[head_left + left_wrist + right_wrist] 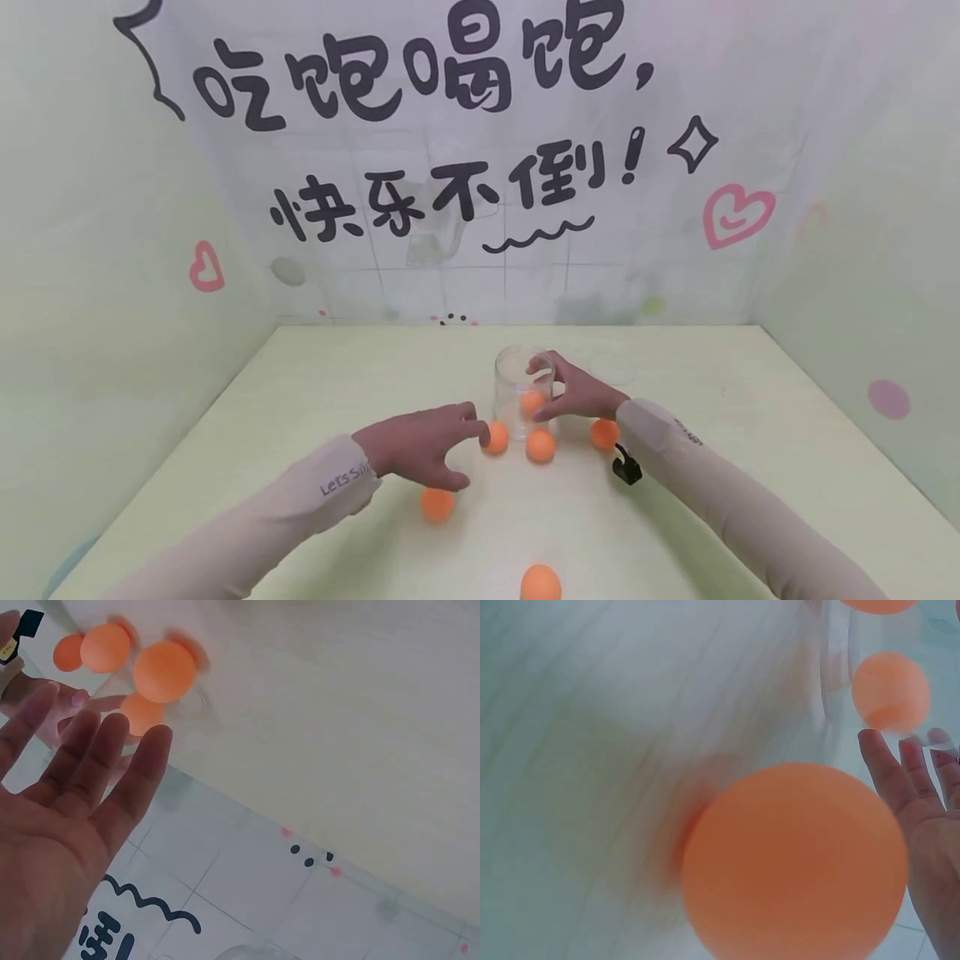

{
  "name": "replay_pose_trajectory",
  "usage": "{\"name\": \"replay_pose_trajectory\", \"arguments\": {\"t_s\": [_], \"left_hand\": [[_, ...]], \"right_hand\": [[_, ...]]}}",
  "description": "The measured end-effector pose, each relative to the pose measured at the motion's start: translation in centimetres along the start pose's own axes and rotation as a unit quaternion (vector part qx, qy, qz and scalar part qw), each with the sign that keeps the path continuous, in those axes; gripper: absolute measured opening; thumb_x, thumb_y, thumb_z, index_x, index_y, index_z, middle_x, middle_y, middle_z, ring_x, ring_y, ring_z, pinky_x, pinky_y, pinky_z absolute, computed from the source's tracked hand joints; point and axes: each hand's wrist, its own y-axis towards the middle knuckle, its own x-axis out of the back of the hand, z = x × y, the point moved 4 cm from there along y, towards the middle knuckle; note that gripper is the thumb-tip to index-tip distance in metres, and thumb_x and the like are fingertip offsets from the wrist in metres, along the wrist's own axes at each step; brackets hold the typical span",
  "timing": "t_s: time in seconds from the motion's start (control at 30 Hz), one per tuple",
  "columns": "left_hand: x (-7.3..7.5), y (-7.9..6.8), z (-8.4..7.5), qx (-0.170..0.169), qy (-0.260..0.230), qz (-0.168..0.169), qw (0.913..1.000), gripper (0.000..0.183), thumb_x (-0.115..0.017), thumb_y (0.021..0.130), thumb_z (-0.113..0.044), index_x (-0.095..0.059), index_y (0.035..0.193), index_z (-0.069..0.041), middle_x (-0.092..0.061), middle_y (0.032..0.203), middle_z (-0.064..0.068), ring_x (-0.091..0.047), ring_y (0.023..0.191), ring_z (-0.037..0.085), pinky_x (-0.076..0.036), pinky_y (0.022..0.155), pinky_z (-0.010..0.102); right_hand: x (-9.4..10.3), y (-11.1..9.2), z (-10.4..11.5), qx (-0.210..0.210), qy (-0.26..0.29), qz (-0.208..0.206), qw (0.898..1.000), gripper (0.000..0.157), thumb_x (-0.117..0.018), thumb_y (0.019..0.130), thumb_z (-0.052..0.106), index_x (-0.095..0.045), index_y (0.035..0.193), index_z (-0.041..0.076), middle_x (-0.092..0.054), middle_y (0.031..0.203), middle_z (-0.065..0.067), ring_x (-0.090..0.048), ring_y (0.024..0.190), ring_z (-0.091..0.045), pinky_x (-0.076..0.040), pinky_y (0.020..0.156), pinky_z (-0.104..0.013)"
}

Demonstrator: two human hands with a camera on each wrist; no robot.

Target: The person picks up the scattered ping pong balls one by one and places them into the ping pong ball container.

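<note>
Left hand [422, 442] empty, fingers parted beside orange ball [497, 439]; right hand [579, 392] grips clear jar [504, 390] from right, second ball [532, 405] inside.

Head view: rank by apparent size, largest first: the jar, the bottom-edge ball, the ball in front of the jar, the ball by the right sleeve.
1. Jar
2. Bottom-edge ball, cut off; nearness likely enlarges it
3. Jar-front ball and sleeve ball: look alike, unranked
</note>
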Motion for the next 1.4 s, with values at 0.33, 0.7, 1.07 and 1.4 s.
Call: {"name": "replay_pose_trajectory", "arguments": {"t_s": [0.33, 0.7, 1.07, 1.4], "left_hand": [[-2.8, -1.9, -0.7, -0.004, 0.038, -0.025, 0.9989, 0.041, -0.072, 0.072, -0.019, -0.058, 0.111, -0.018, -0.047, 0.105, -0.003, -0.042, 0.066, 0.004, -0.039, 0.059, 0.019], [-4.7, -2.5, 0.2, 0.021, 0.056, -0.046, 0.9972, 0.044, -0.072, 0.07, -0.016, -0.057, 0.112, -0.019, -0.046, 0.103, -0.004, -0.039, 0.068, 0.005, -0.037, 0.053, 0.019], [-5.1, -3.0, 0.3, 0.022, 0.028, -0.037, 0.9987, 0.045, -0.071, 0.069, -0.01, -0.057, 0.111, -0.017, -0.045, 0.103, -0.003, -0.04, 0.071, 0.004, -0.038, 0.058, 0.017], [-5.5, -2.7, 0.6, 0.002, 0.043, -0.038, 0.9984, 0.045, -0.073, 0.068, -0.004, -0.056, 0.108, -0.017, -0.045, 0.1, -0.005, -0.04, 0.07, 0.003, -0.039, 0.059, 0.016]], "right_hand": [[-0.1, -0.2, 0.3, 0.004, 0.0, 0.001, 1.0, 0.076, -0.078, 0.077, 0.015, -0.032, 0.138, 0.01, -0.04, 0.141, -0.009, -0.04, 0.13, -0.031, -0.041, 0.102, -0.047], [-0.2, 0.0, -0.1, 0.017, 0.022, 0.006, 1.0, 0.073, -0.076, 0.078, 0.012, -0.031, 0.136, 0.007, -0.039, 0.141, -0.012, -0.041, 0.129, -0.031, -0.042, 0.102, -0.046], [-0.2, -0.2, 0.2, 0.024, 0.016, 0.005, 1.0, 0.071, -0.075, 0.078, 0.01, -0.032, 0.135, 0.006, -0.039, 0.141, -0.013, -0.042, 0.127, -0.031, -0.045, 0.098, -0.043], [0.0, -0.3, 0.2, 0.023, 0.005, 0.002, 1.0, 0.071, -0.075, 0.079, 0.012, -0.032, 0.135, 0.005, -0.039, 0.141, -0.014, -0.043, 0.126, -0.031, -0.046, 0.097, -0.042]]}}
